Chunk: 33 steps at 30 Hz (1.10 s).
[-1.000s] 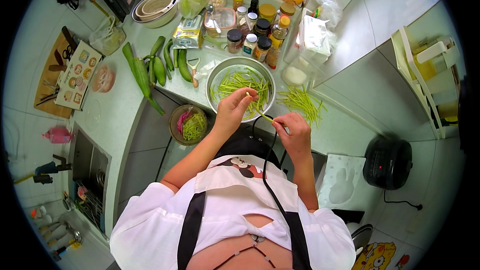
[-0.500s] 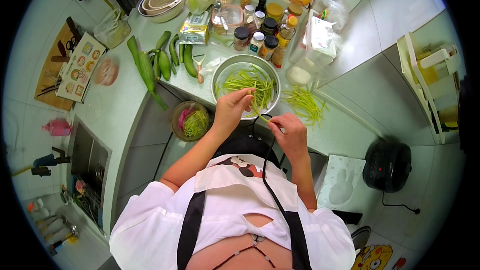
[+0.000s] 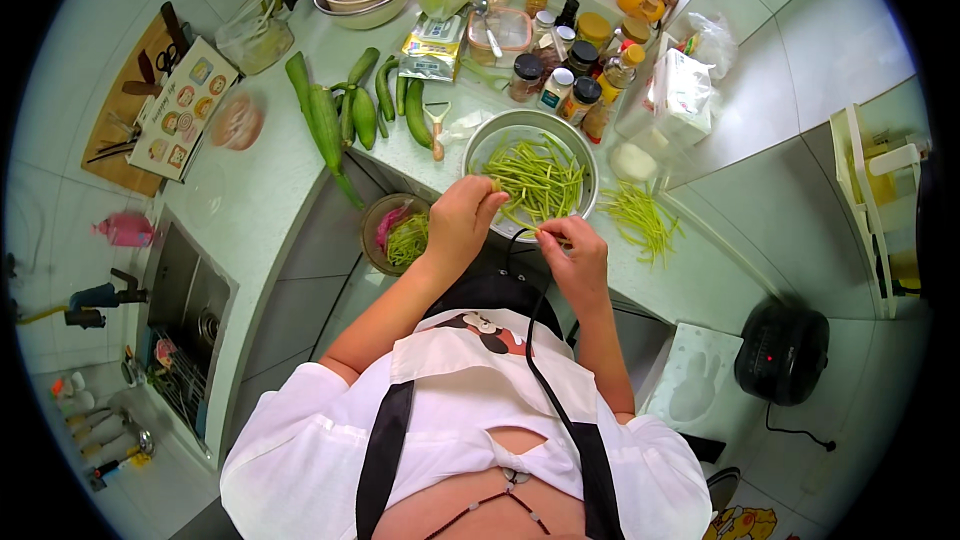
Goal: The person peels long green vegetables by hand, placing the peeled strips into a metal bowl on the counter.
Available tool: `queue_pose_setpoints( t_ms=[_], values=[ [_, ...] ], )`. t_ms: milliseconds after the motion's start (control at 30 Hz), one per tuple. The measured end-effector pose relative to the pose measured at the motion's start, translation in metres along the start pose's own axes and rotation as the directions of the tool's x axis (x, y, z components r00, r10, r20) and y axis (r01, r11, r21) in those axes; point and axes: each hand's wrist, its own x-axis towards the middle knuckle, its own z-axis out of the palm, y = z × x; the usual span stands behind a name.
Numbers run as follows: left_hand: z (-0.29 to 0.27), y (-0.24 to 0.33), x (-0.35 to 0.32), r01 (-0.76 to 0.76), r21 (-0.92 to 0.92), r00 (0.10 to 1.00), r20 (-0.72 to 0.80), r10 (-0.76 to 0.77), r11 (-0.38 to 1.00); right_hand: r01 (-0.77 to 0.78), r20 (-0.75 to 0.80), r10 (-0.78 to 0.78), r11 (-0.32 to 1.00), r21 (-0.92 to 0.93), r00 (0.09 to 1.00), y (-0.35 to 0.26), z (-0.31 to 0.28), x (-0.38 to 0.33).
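Note:
Both hands are at the near rim of a round metal bowl [image 3: 592,158] that holds many thin green stem pieces [image 3: 545,172]. My left hand [image 3: 468,215] is closed in a pinch over the bowl's near left side, with a bit of green stem at the fingertips. Just outside the near right rim, my right hand [image 3: 575,258] pinches the end of a thin green stem [image 3: 522,224]. Whether both hands hold one same stem is hard to make out against the stems behind. More long stems [image 3: 640,218] lie loose on the counter, right of the bowl.
Below the counter edge, a bin [image 3: 372,258] holds green scraps and something pink. Left of the bowl lie a peeler [image 3: 437,135] and several green gourds [image 3: 325,125]. Seasoning jars [image 3: 557,90] crowd behind it. A black cable [image 3: 535,350] hangs down my front.
The whole view has swung, so the counter and bowl appear farther right. Against the bowl, my hands now sit a little farther left. Both remain in a pinch.

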Motion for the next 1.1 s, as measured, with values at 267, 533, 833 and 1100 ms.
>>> queue_pose_setpoints(
  t_ms=[267,533,833,1100],
  values=[
    [-0.026,-0.022,-0.008,0.047,0.076,0.999,0.011,-0.048,0.996,-0.205,-0.03,0.221,0.942,0.266,0.975,0.0,0.029,0.012],
    [-0.037,-0.038,-0.021,-0.084,0.153,0.99,0.128,0.064,0.985,-0.239,0.104,0.216,0.914,0.327,0.971,-0.002,0.055,0.022],
    [-0.052,-0.107,-0.062,0.088,0.461,0.967,0.174,-0.188,0.883,-0.352,0.189,0.352,0.485,0.801,0.917,0.007,0.052,0.047],
    [-0.066,-0.182,-0.099,0.208,0.68,0.897,0.154,-0.414,0.703,-0.373,0.288,0.308,0.269,0.888,0.907,0.023,0.056,0.047]
  ],
)
